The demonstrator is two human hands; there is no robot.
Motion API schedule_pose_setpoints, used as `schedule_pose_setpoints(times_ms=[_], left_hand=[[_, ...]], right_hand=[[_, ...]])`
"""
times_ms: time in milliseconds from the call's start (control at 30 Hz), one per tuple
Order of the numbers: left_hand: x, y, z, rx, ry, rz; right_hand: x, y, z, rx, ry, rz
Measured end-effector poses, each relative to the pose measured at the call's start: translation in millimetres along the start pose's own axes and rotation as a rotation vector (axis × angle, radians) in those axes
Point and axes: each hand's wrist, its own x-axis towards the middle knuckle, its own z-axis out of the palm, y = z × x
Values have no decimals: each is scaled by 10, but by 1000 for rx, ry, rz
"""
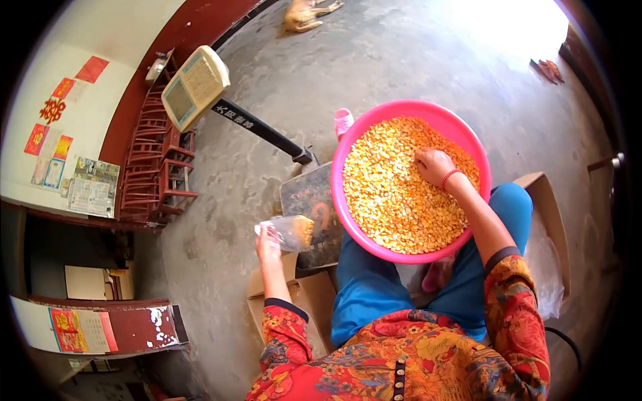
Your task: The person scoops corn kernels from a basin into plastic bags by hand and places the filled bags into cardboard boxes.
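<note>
A pink basin [345,220] full of loose yellow corn kernels [381,180] rests on my lap. My right hand [433,166], with a red band at the wrist, is closed with its fingertips down in the kernels; whatever it grips is hidden. Off to the left of the basin, my left hand [267,242] holds a clear plastic bag [287,234] by one end. Some corn sits at the bag's far end, over the edge of the scale platform [314,207].
The scale's display [194,90] stands on a black pole [261,135]. Open cardboard boxes [314,297] lie by my left leg and beyond my right. Red wooden chairs [150,160] line the left wall. A dog [306,15] lies on the floor ahead.
</note>
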Motion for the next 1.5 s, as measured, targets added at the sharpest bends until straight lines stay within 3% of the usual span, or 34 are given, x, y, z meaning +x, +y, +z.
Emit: schedule_pose_setpoints(times_ms=[133, 200, 367, 533, 733, 800, 867, 933, 967, 1033, 1200, 1267, 1333, 1400, 1500], left_hand=[[-384, 653, 589, 67, -144, 88], [-603, 969, 850, 26, -342, 131], [-1433, 1467, 1671, 14, -470, 287], [-1816, 1432, 2246, -54, -638, 250], [-2002, 884, 2811, 12, -742, 159], [-1999, 618, 2854, 167, -839, 58], [-2096, 334, 2869, 222, -862, 26], [-2157, 152, 2800, 224, -921, -57], [-2214, 105, 2780, 225, -920, -62], [-2319, 90, 2777, 257, -830, -111], [-2176, 177, 2747, 208, -772, -142], [-2068, 285, 2765, 154, -746, -97], [-2060, 443, 2844, 179, -746, -66], [-2103, 534, 2903, 219, -818, 2], [-2260, 541, 2870, 359, -861, -4]], right_hand=[[-1, 22, 29, 3, 6, -7], [-13, -2, 0, 6, 10, -4], [1, 5, 12, -15, -5, -12], [7, 26, 0, -20, -36, -6], [26, 79, -61, 15, -92, -31], [59, 71, -128, 62, 112, -148], [95, -44, -282, 109, 167, -76], [131, -173, -456, 478, 160, -49], [116, -259, -520, 479, 157, -45], [56, -457, -616, 1031, 45, -112], [-16, -694, -809, 1007, -74, -324], [-33, -761, -922, 1016, -268, -431], [-121, -894, -1086, 1056, -305, -378], [-152, -957, -1180, 999, -486, -275], [-106, -1047, -1026, 1009, -263, -484]])
